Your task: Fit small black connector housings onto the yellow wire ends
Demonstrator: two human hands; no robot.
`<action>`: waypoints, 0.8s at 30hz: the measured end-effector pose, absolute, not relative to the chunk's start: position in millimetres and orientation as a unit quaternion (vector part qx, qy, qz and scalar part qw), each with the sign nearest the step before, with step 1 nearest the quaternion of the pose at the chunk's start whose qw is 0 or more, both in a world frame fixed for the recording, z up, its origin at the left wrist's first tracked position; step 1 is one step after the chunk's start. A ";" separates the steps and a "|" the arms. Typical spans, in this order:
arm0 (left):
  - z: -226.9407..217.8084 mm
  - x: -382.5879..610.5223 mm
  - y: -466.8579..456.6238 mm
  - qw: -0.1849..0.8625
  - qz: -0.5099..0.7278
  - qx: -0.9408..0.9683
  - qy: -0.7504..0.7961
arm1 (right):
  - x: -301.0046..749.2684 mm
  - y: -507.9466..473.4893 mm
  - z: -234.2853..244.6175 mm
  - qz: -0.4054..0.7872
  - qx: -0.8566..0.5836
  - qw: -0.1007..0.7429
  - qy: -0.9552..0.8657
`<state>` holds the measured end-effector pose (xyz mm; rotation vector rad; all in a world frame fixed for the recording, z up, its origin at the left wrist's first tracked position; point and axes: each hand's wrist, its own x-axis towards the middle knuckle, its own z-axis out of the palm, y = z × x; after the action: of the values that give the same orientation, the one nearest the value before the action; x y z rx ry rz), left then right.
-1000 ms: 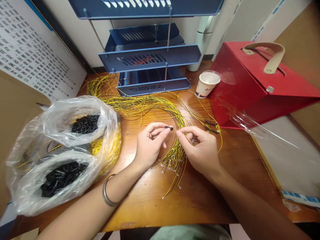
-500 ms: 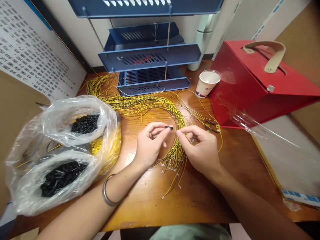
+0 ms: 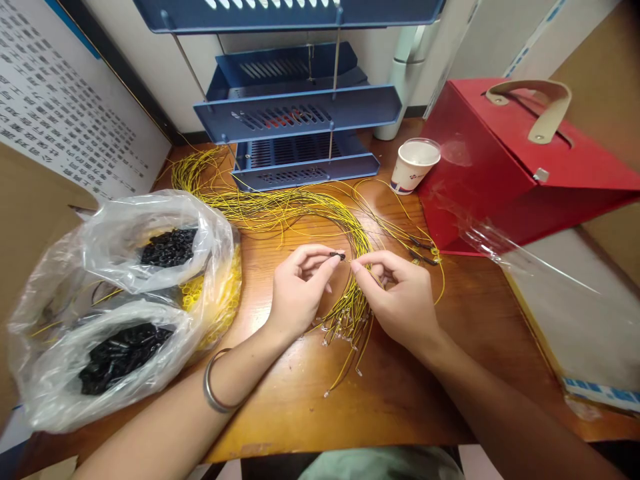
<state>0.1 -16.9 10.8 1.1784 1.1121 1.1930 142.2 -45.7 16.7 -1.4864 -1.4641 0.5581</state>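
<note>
Small black tubular sleeve [image 3: 338, 255] was pinched between the thumb and forefinger of my left hand [image 3: 299, 287], held just above the wooden counter [image 3: 400, 387] near its middle. Its long axis ran roughly left to right, with the open end facing right toward my right hand [image 3: 400, 300]. That hand lay just beside it, its thumb and forefinger pressed together on the tip of a thin yellow wire [image 3: 356, 267], the wire end pointing left at the sleeve's mouth. The two stood almost in line, with only a slight gap between them; I could not tell whether the wire tip had already entered the sleeve. The left hand carried the sleeve, so it was the nearer one; the right came in from the right side.

Under both hands lay the bundle of yellow wires [image 3: 345, 313], which curved away to the far left in front of a blue stacked plastic tray rack [image 3: 300, 120]. To the left sat clear plastic bags of black sleeves [image 3: 125, 353]. A white paper cup [image 3: 414, 165] and a red box with a tan handle [image 3: 500, 167] stood far right.
</note>
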 end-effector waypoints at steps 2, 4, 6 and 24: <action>11.2 0.0 -16.9 0.529 0.502 0.497 0.470 | 142.2 -45.3 16.1 0.232 -0.607 0.468 -0.599; 11.2 -0.1 -16.8 0.523 0.503 0.499 0.473 | 142.4 -44.8 15.2 0.234 -0.606 0.468 -0.599; 10.9 -0.2 -16.7 0.519 0.503 0.501 0.477 | 142.5 -44.6 14.4 0.233 -0.606 0.468 -0.599; 5.0 -1.8 -17.4 0.505 0.496 0.523 0.475 | 144.3 -44.8 10.9 0.129 -0.573 0.464 -0.664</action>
<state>-1.8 -17.4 5.0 1.2623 1.1453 1.1973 144.3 -44.8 10.9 -1.4075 -1.6304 0.3158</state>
